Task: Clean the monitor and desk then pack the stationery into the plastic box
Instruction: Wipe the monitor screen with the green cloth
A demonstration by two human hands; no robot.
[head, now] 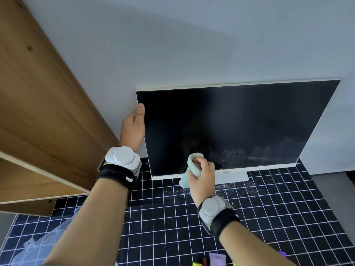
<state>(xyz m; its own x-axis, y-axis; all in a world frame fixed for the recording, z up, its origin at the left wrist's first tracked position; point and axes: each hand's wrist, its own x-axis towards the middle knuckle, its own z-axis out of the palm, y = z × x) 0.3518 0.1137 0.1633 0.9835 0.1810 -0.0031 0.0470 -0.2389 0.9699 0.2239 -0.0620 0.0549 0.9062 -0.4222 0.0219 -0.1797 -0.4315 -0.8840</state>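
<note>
A white-framed monitor (240,121) with a dark screen stands at the back of the desk (269,208), which has a black mat with a white grid. My left hand (133,125) grips the monitor's left edge, thumb on the front. My right hand (202,177) holds a bunched pale green cloth (194,166) against the lower left of the screen. Whitish smears show on the lower right of the screen. A clear plastic box (38,244) lies at the bottom left, partly behind my left forearm. Coloured stationery (216,259) pokes in at the bottom edge.
White crumbs (240,187) are scattered on the mat in front of the monitor base. A wooden shelf unit (38,131) rises on the left. A grey wall stands behind the monitor. Both wrists wear grey-and-black bands.
</note>
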